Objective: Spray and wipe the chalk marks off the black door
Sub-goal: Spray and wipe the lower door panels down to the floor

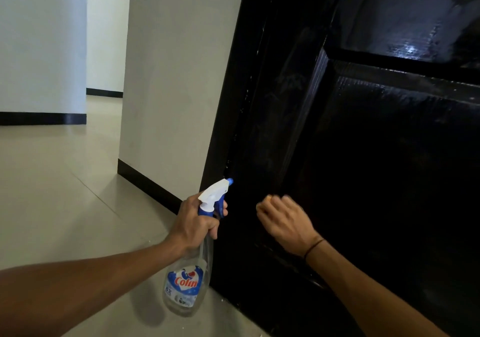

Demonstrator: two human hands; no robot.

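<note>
A clear spray bottle (188, 266) is gripped at its neck by the left hand (198, 220), fingers curled around the blue trigger, nozzle aimed at the black door (363, 155) filling the right side. An orange item (268, 198), mostly hidden, is pressed low against the door under the curled fingers of the right hand (284, 220); faint chalk marks (291, 82) are seen higher up

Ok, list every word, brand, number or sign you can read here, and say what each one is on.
"Colin": red brand name on the blue label of the clear spray bottle held in the left hand.
"6X" or similar: small white print lower left on the same label, too blurred to be sure.
Other small print on that label: too small to read.
Black door, walls and floor: no text. Faint chalk smudges on the door spell nothing legible.
</note>
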